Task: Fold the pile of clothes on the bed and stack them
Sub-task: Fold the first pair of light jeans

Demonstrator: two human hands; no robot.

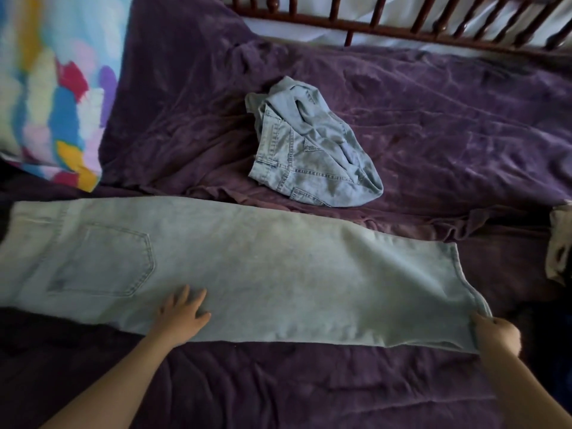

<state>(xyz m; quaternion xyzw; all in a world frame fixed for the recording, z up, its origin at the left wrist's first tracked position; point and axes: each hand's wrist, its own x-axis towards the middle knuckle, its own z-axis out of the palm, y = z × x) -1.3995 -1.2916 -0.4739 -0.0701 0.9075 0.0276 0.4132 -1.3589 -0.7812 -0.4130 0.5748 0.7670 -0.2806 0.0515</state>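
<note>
A pair of light blue jeans (pixel 247 267) lies flat across the purple bedspread (pixel 433 125), folded lengthwise, back pocket up at the left, leg hems at the right. My left hand (pixel 182 314) rests flat on the near edge of the jeans, fingers spread. My right hand (pixel 495 334) pinches the near corner of the leg hem. A second light denim garment (pixel 309 150) lies crumpled farther back, in the middle of the bed.
A multicoloured pillow (pixel 52 88) sits at the far left. A dark wooden spindle headboard (pixel 402 23) runs along the back. A pale beige cloth (pixel 560 243) shows at the right edge.
</note>
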